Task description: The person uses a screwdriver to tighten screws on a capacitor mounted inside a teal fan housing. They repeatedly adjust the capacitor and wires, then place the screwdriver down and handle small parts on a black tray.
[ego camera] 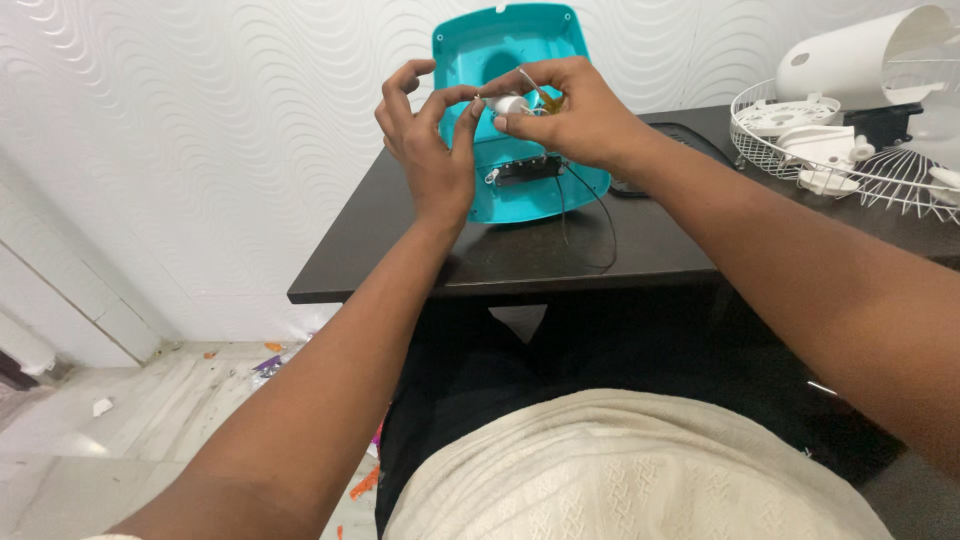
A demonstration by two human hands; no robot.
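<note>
My right hand [575,110] pinches the small white component [510,104] in front of the teal housing [520,190] above the dark table [520,255]; my left hand [430,140] steadies its tip with narrowed fingers; it looks light, rigid, wire-tethered and fragile, so I judge the body, not the leads, the place to grip.

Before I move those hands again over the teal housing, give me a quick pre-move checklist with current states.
1. Small white part pinched by both hands: ok, right hand and left hand fingertips meet on it.
2. Teal housing resting steady on the dark table: ok, though tilted.
3. Black wires free of snags: cannot tell, they trail loose from the housing.
4. Wire connection at the part: cannot tell, fingers hide it.
5. White fan grille apart from the hands: ok.
</note>
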